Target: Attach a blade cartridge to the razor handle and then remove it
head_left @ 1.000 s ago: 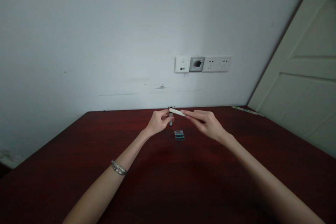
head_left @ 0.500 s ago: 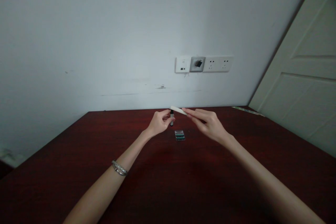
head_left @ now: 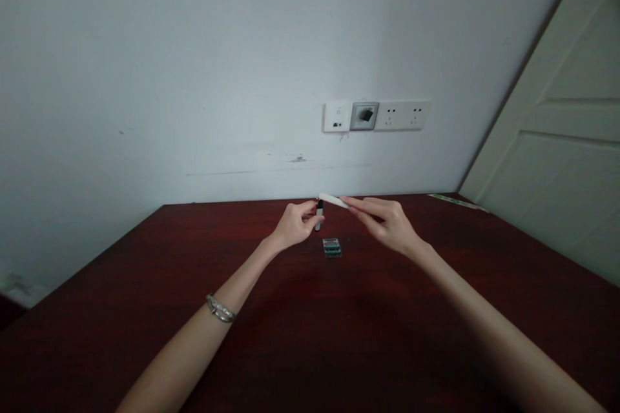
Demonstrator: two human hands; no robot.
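My left hand [head_left: 295, 224] is closed, thumb and fingers pinching a small black-and-grey stick [head_left: 318, 214] held nearly upright. A slim white flat stick [head_left: 333, 201] is pinched between the thumb and fingers of my right hand [head_left: 382, 222]. Its far end slants up to the left and meets, or sits just over, the top of the black-and-grey stick; I cannot tell if they touch. Below both hands, a small clear case [head_left: 332, 248] with teal strips inside lies on the dark red table [head_left: 310, 335]. The exact kind of either stick is too small to make out.
Behind the table stands a white wall with sockets [head_left: 402, 116] and a black plug [head_left: 367, 115]. A pale panelled door [head_left: 557, 129] rises on the right. A flat patterned strip [head_left: 458, 202] lies at the table's back right edge. A metal bracelet [head_left: 220, 308] circles my left wrist.
The white stick and my right hand have shifted slightly right. The black-and-grey stick now tilts a little, its top moved right. My left hand has barely moved.
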